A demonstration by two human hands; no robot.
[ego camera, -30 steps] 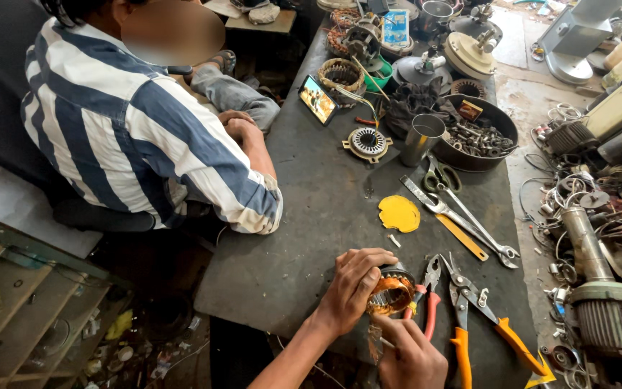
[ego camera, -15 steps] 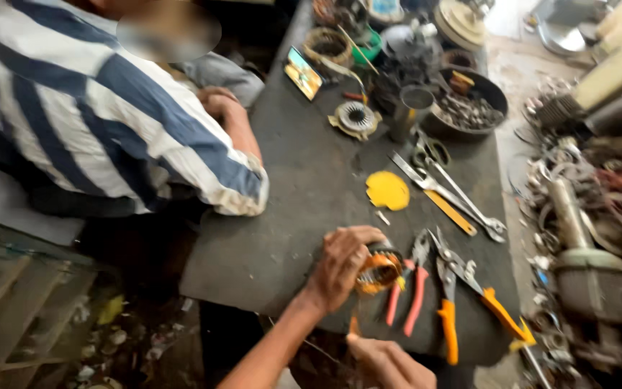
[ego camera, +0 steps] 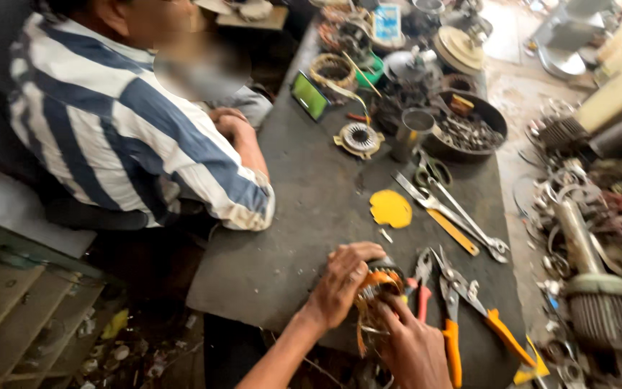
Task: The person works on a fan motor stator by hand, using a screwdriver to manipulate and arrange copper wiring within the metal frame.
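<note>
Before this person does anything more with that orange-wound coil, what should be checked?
1. Left hand grips the coil: ok.
2. Right hand touches its lower edge: ok.
3. Coil rests over the table near the edge, not past it: cannot tell.
4. Red-handled pliers lie beside it, within reach: ok.
5. Co-worker's hands are away from the coil: ok.
6. Winding undamaged: cannot tell.

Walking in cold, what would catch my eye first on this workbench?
Probably the two hands at the near edge: the left hand and right hand both grip a small motor coil wrapped in orange. Next, the bright yellow disc lying mid-table beside long wrenches. On the left, a person in a blue-and-white striped shirt leans on the table.
</note>
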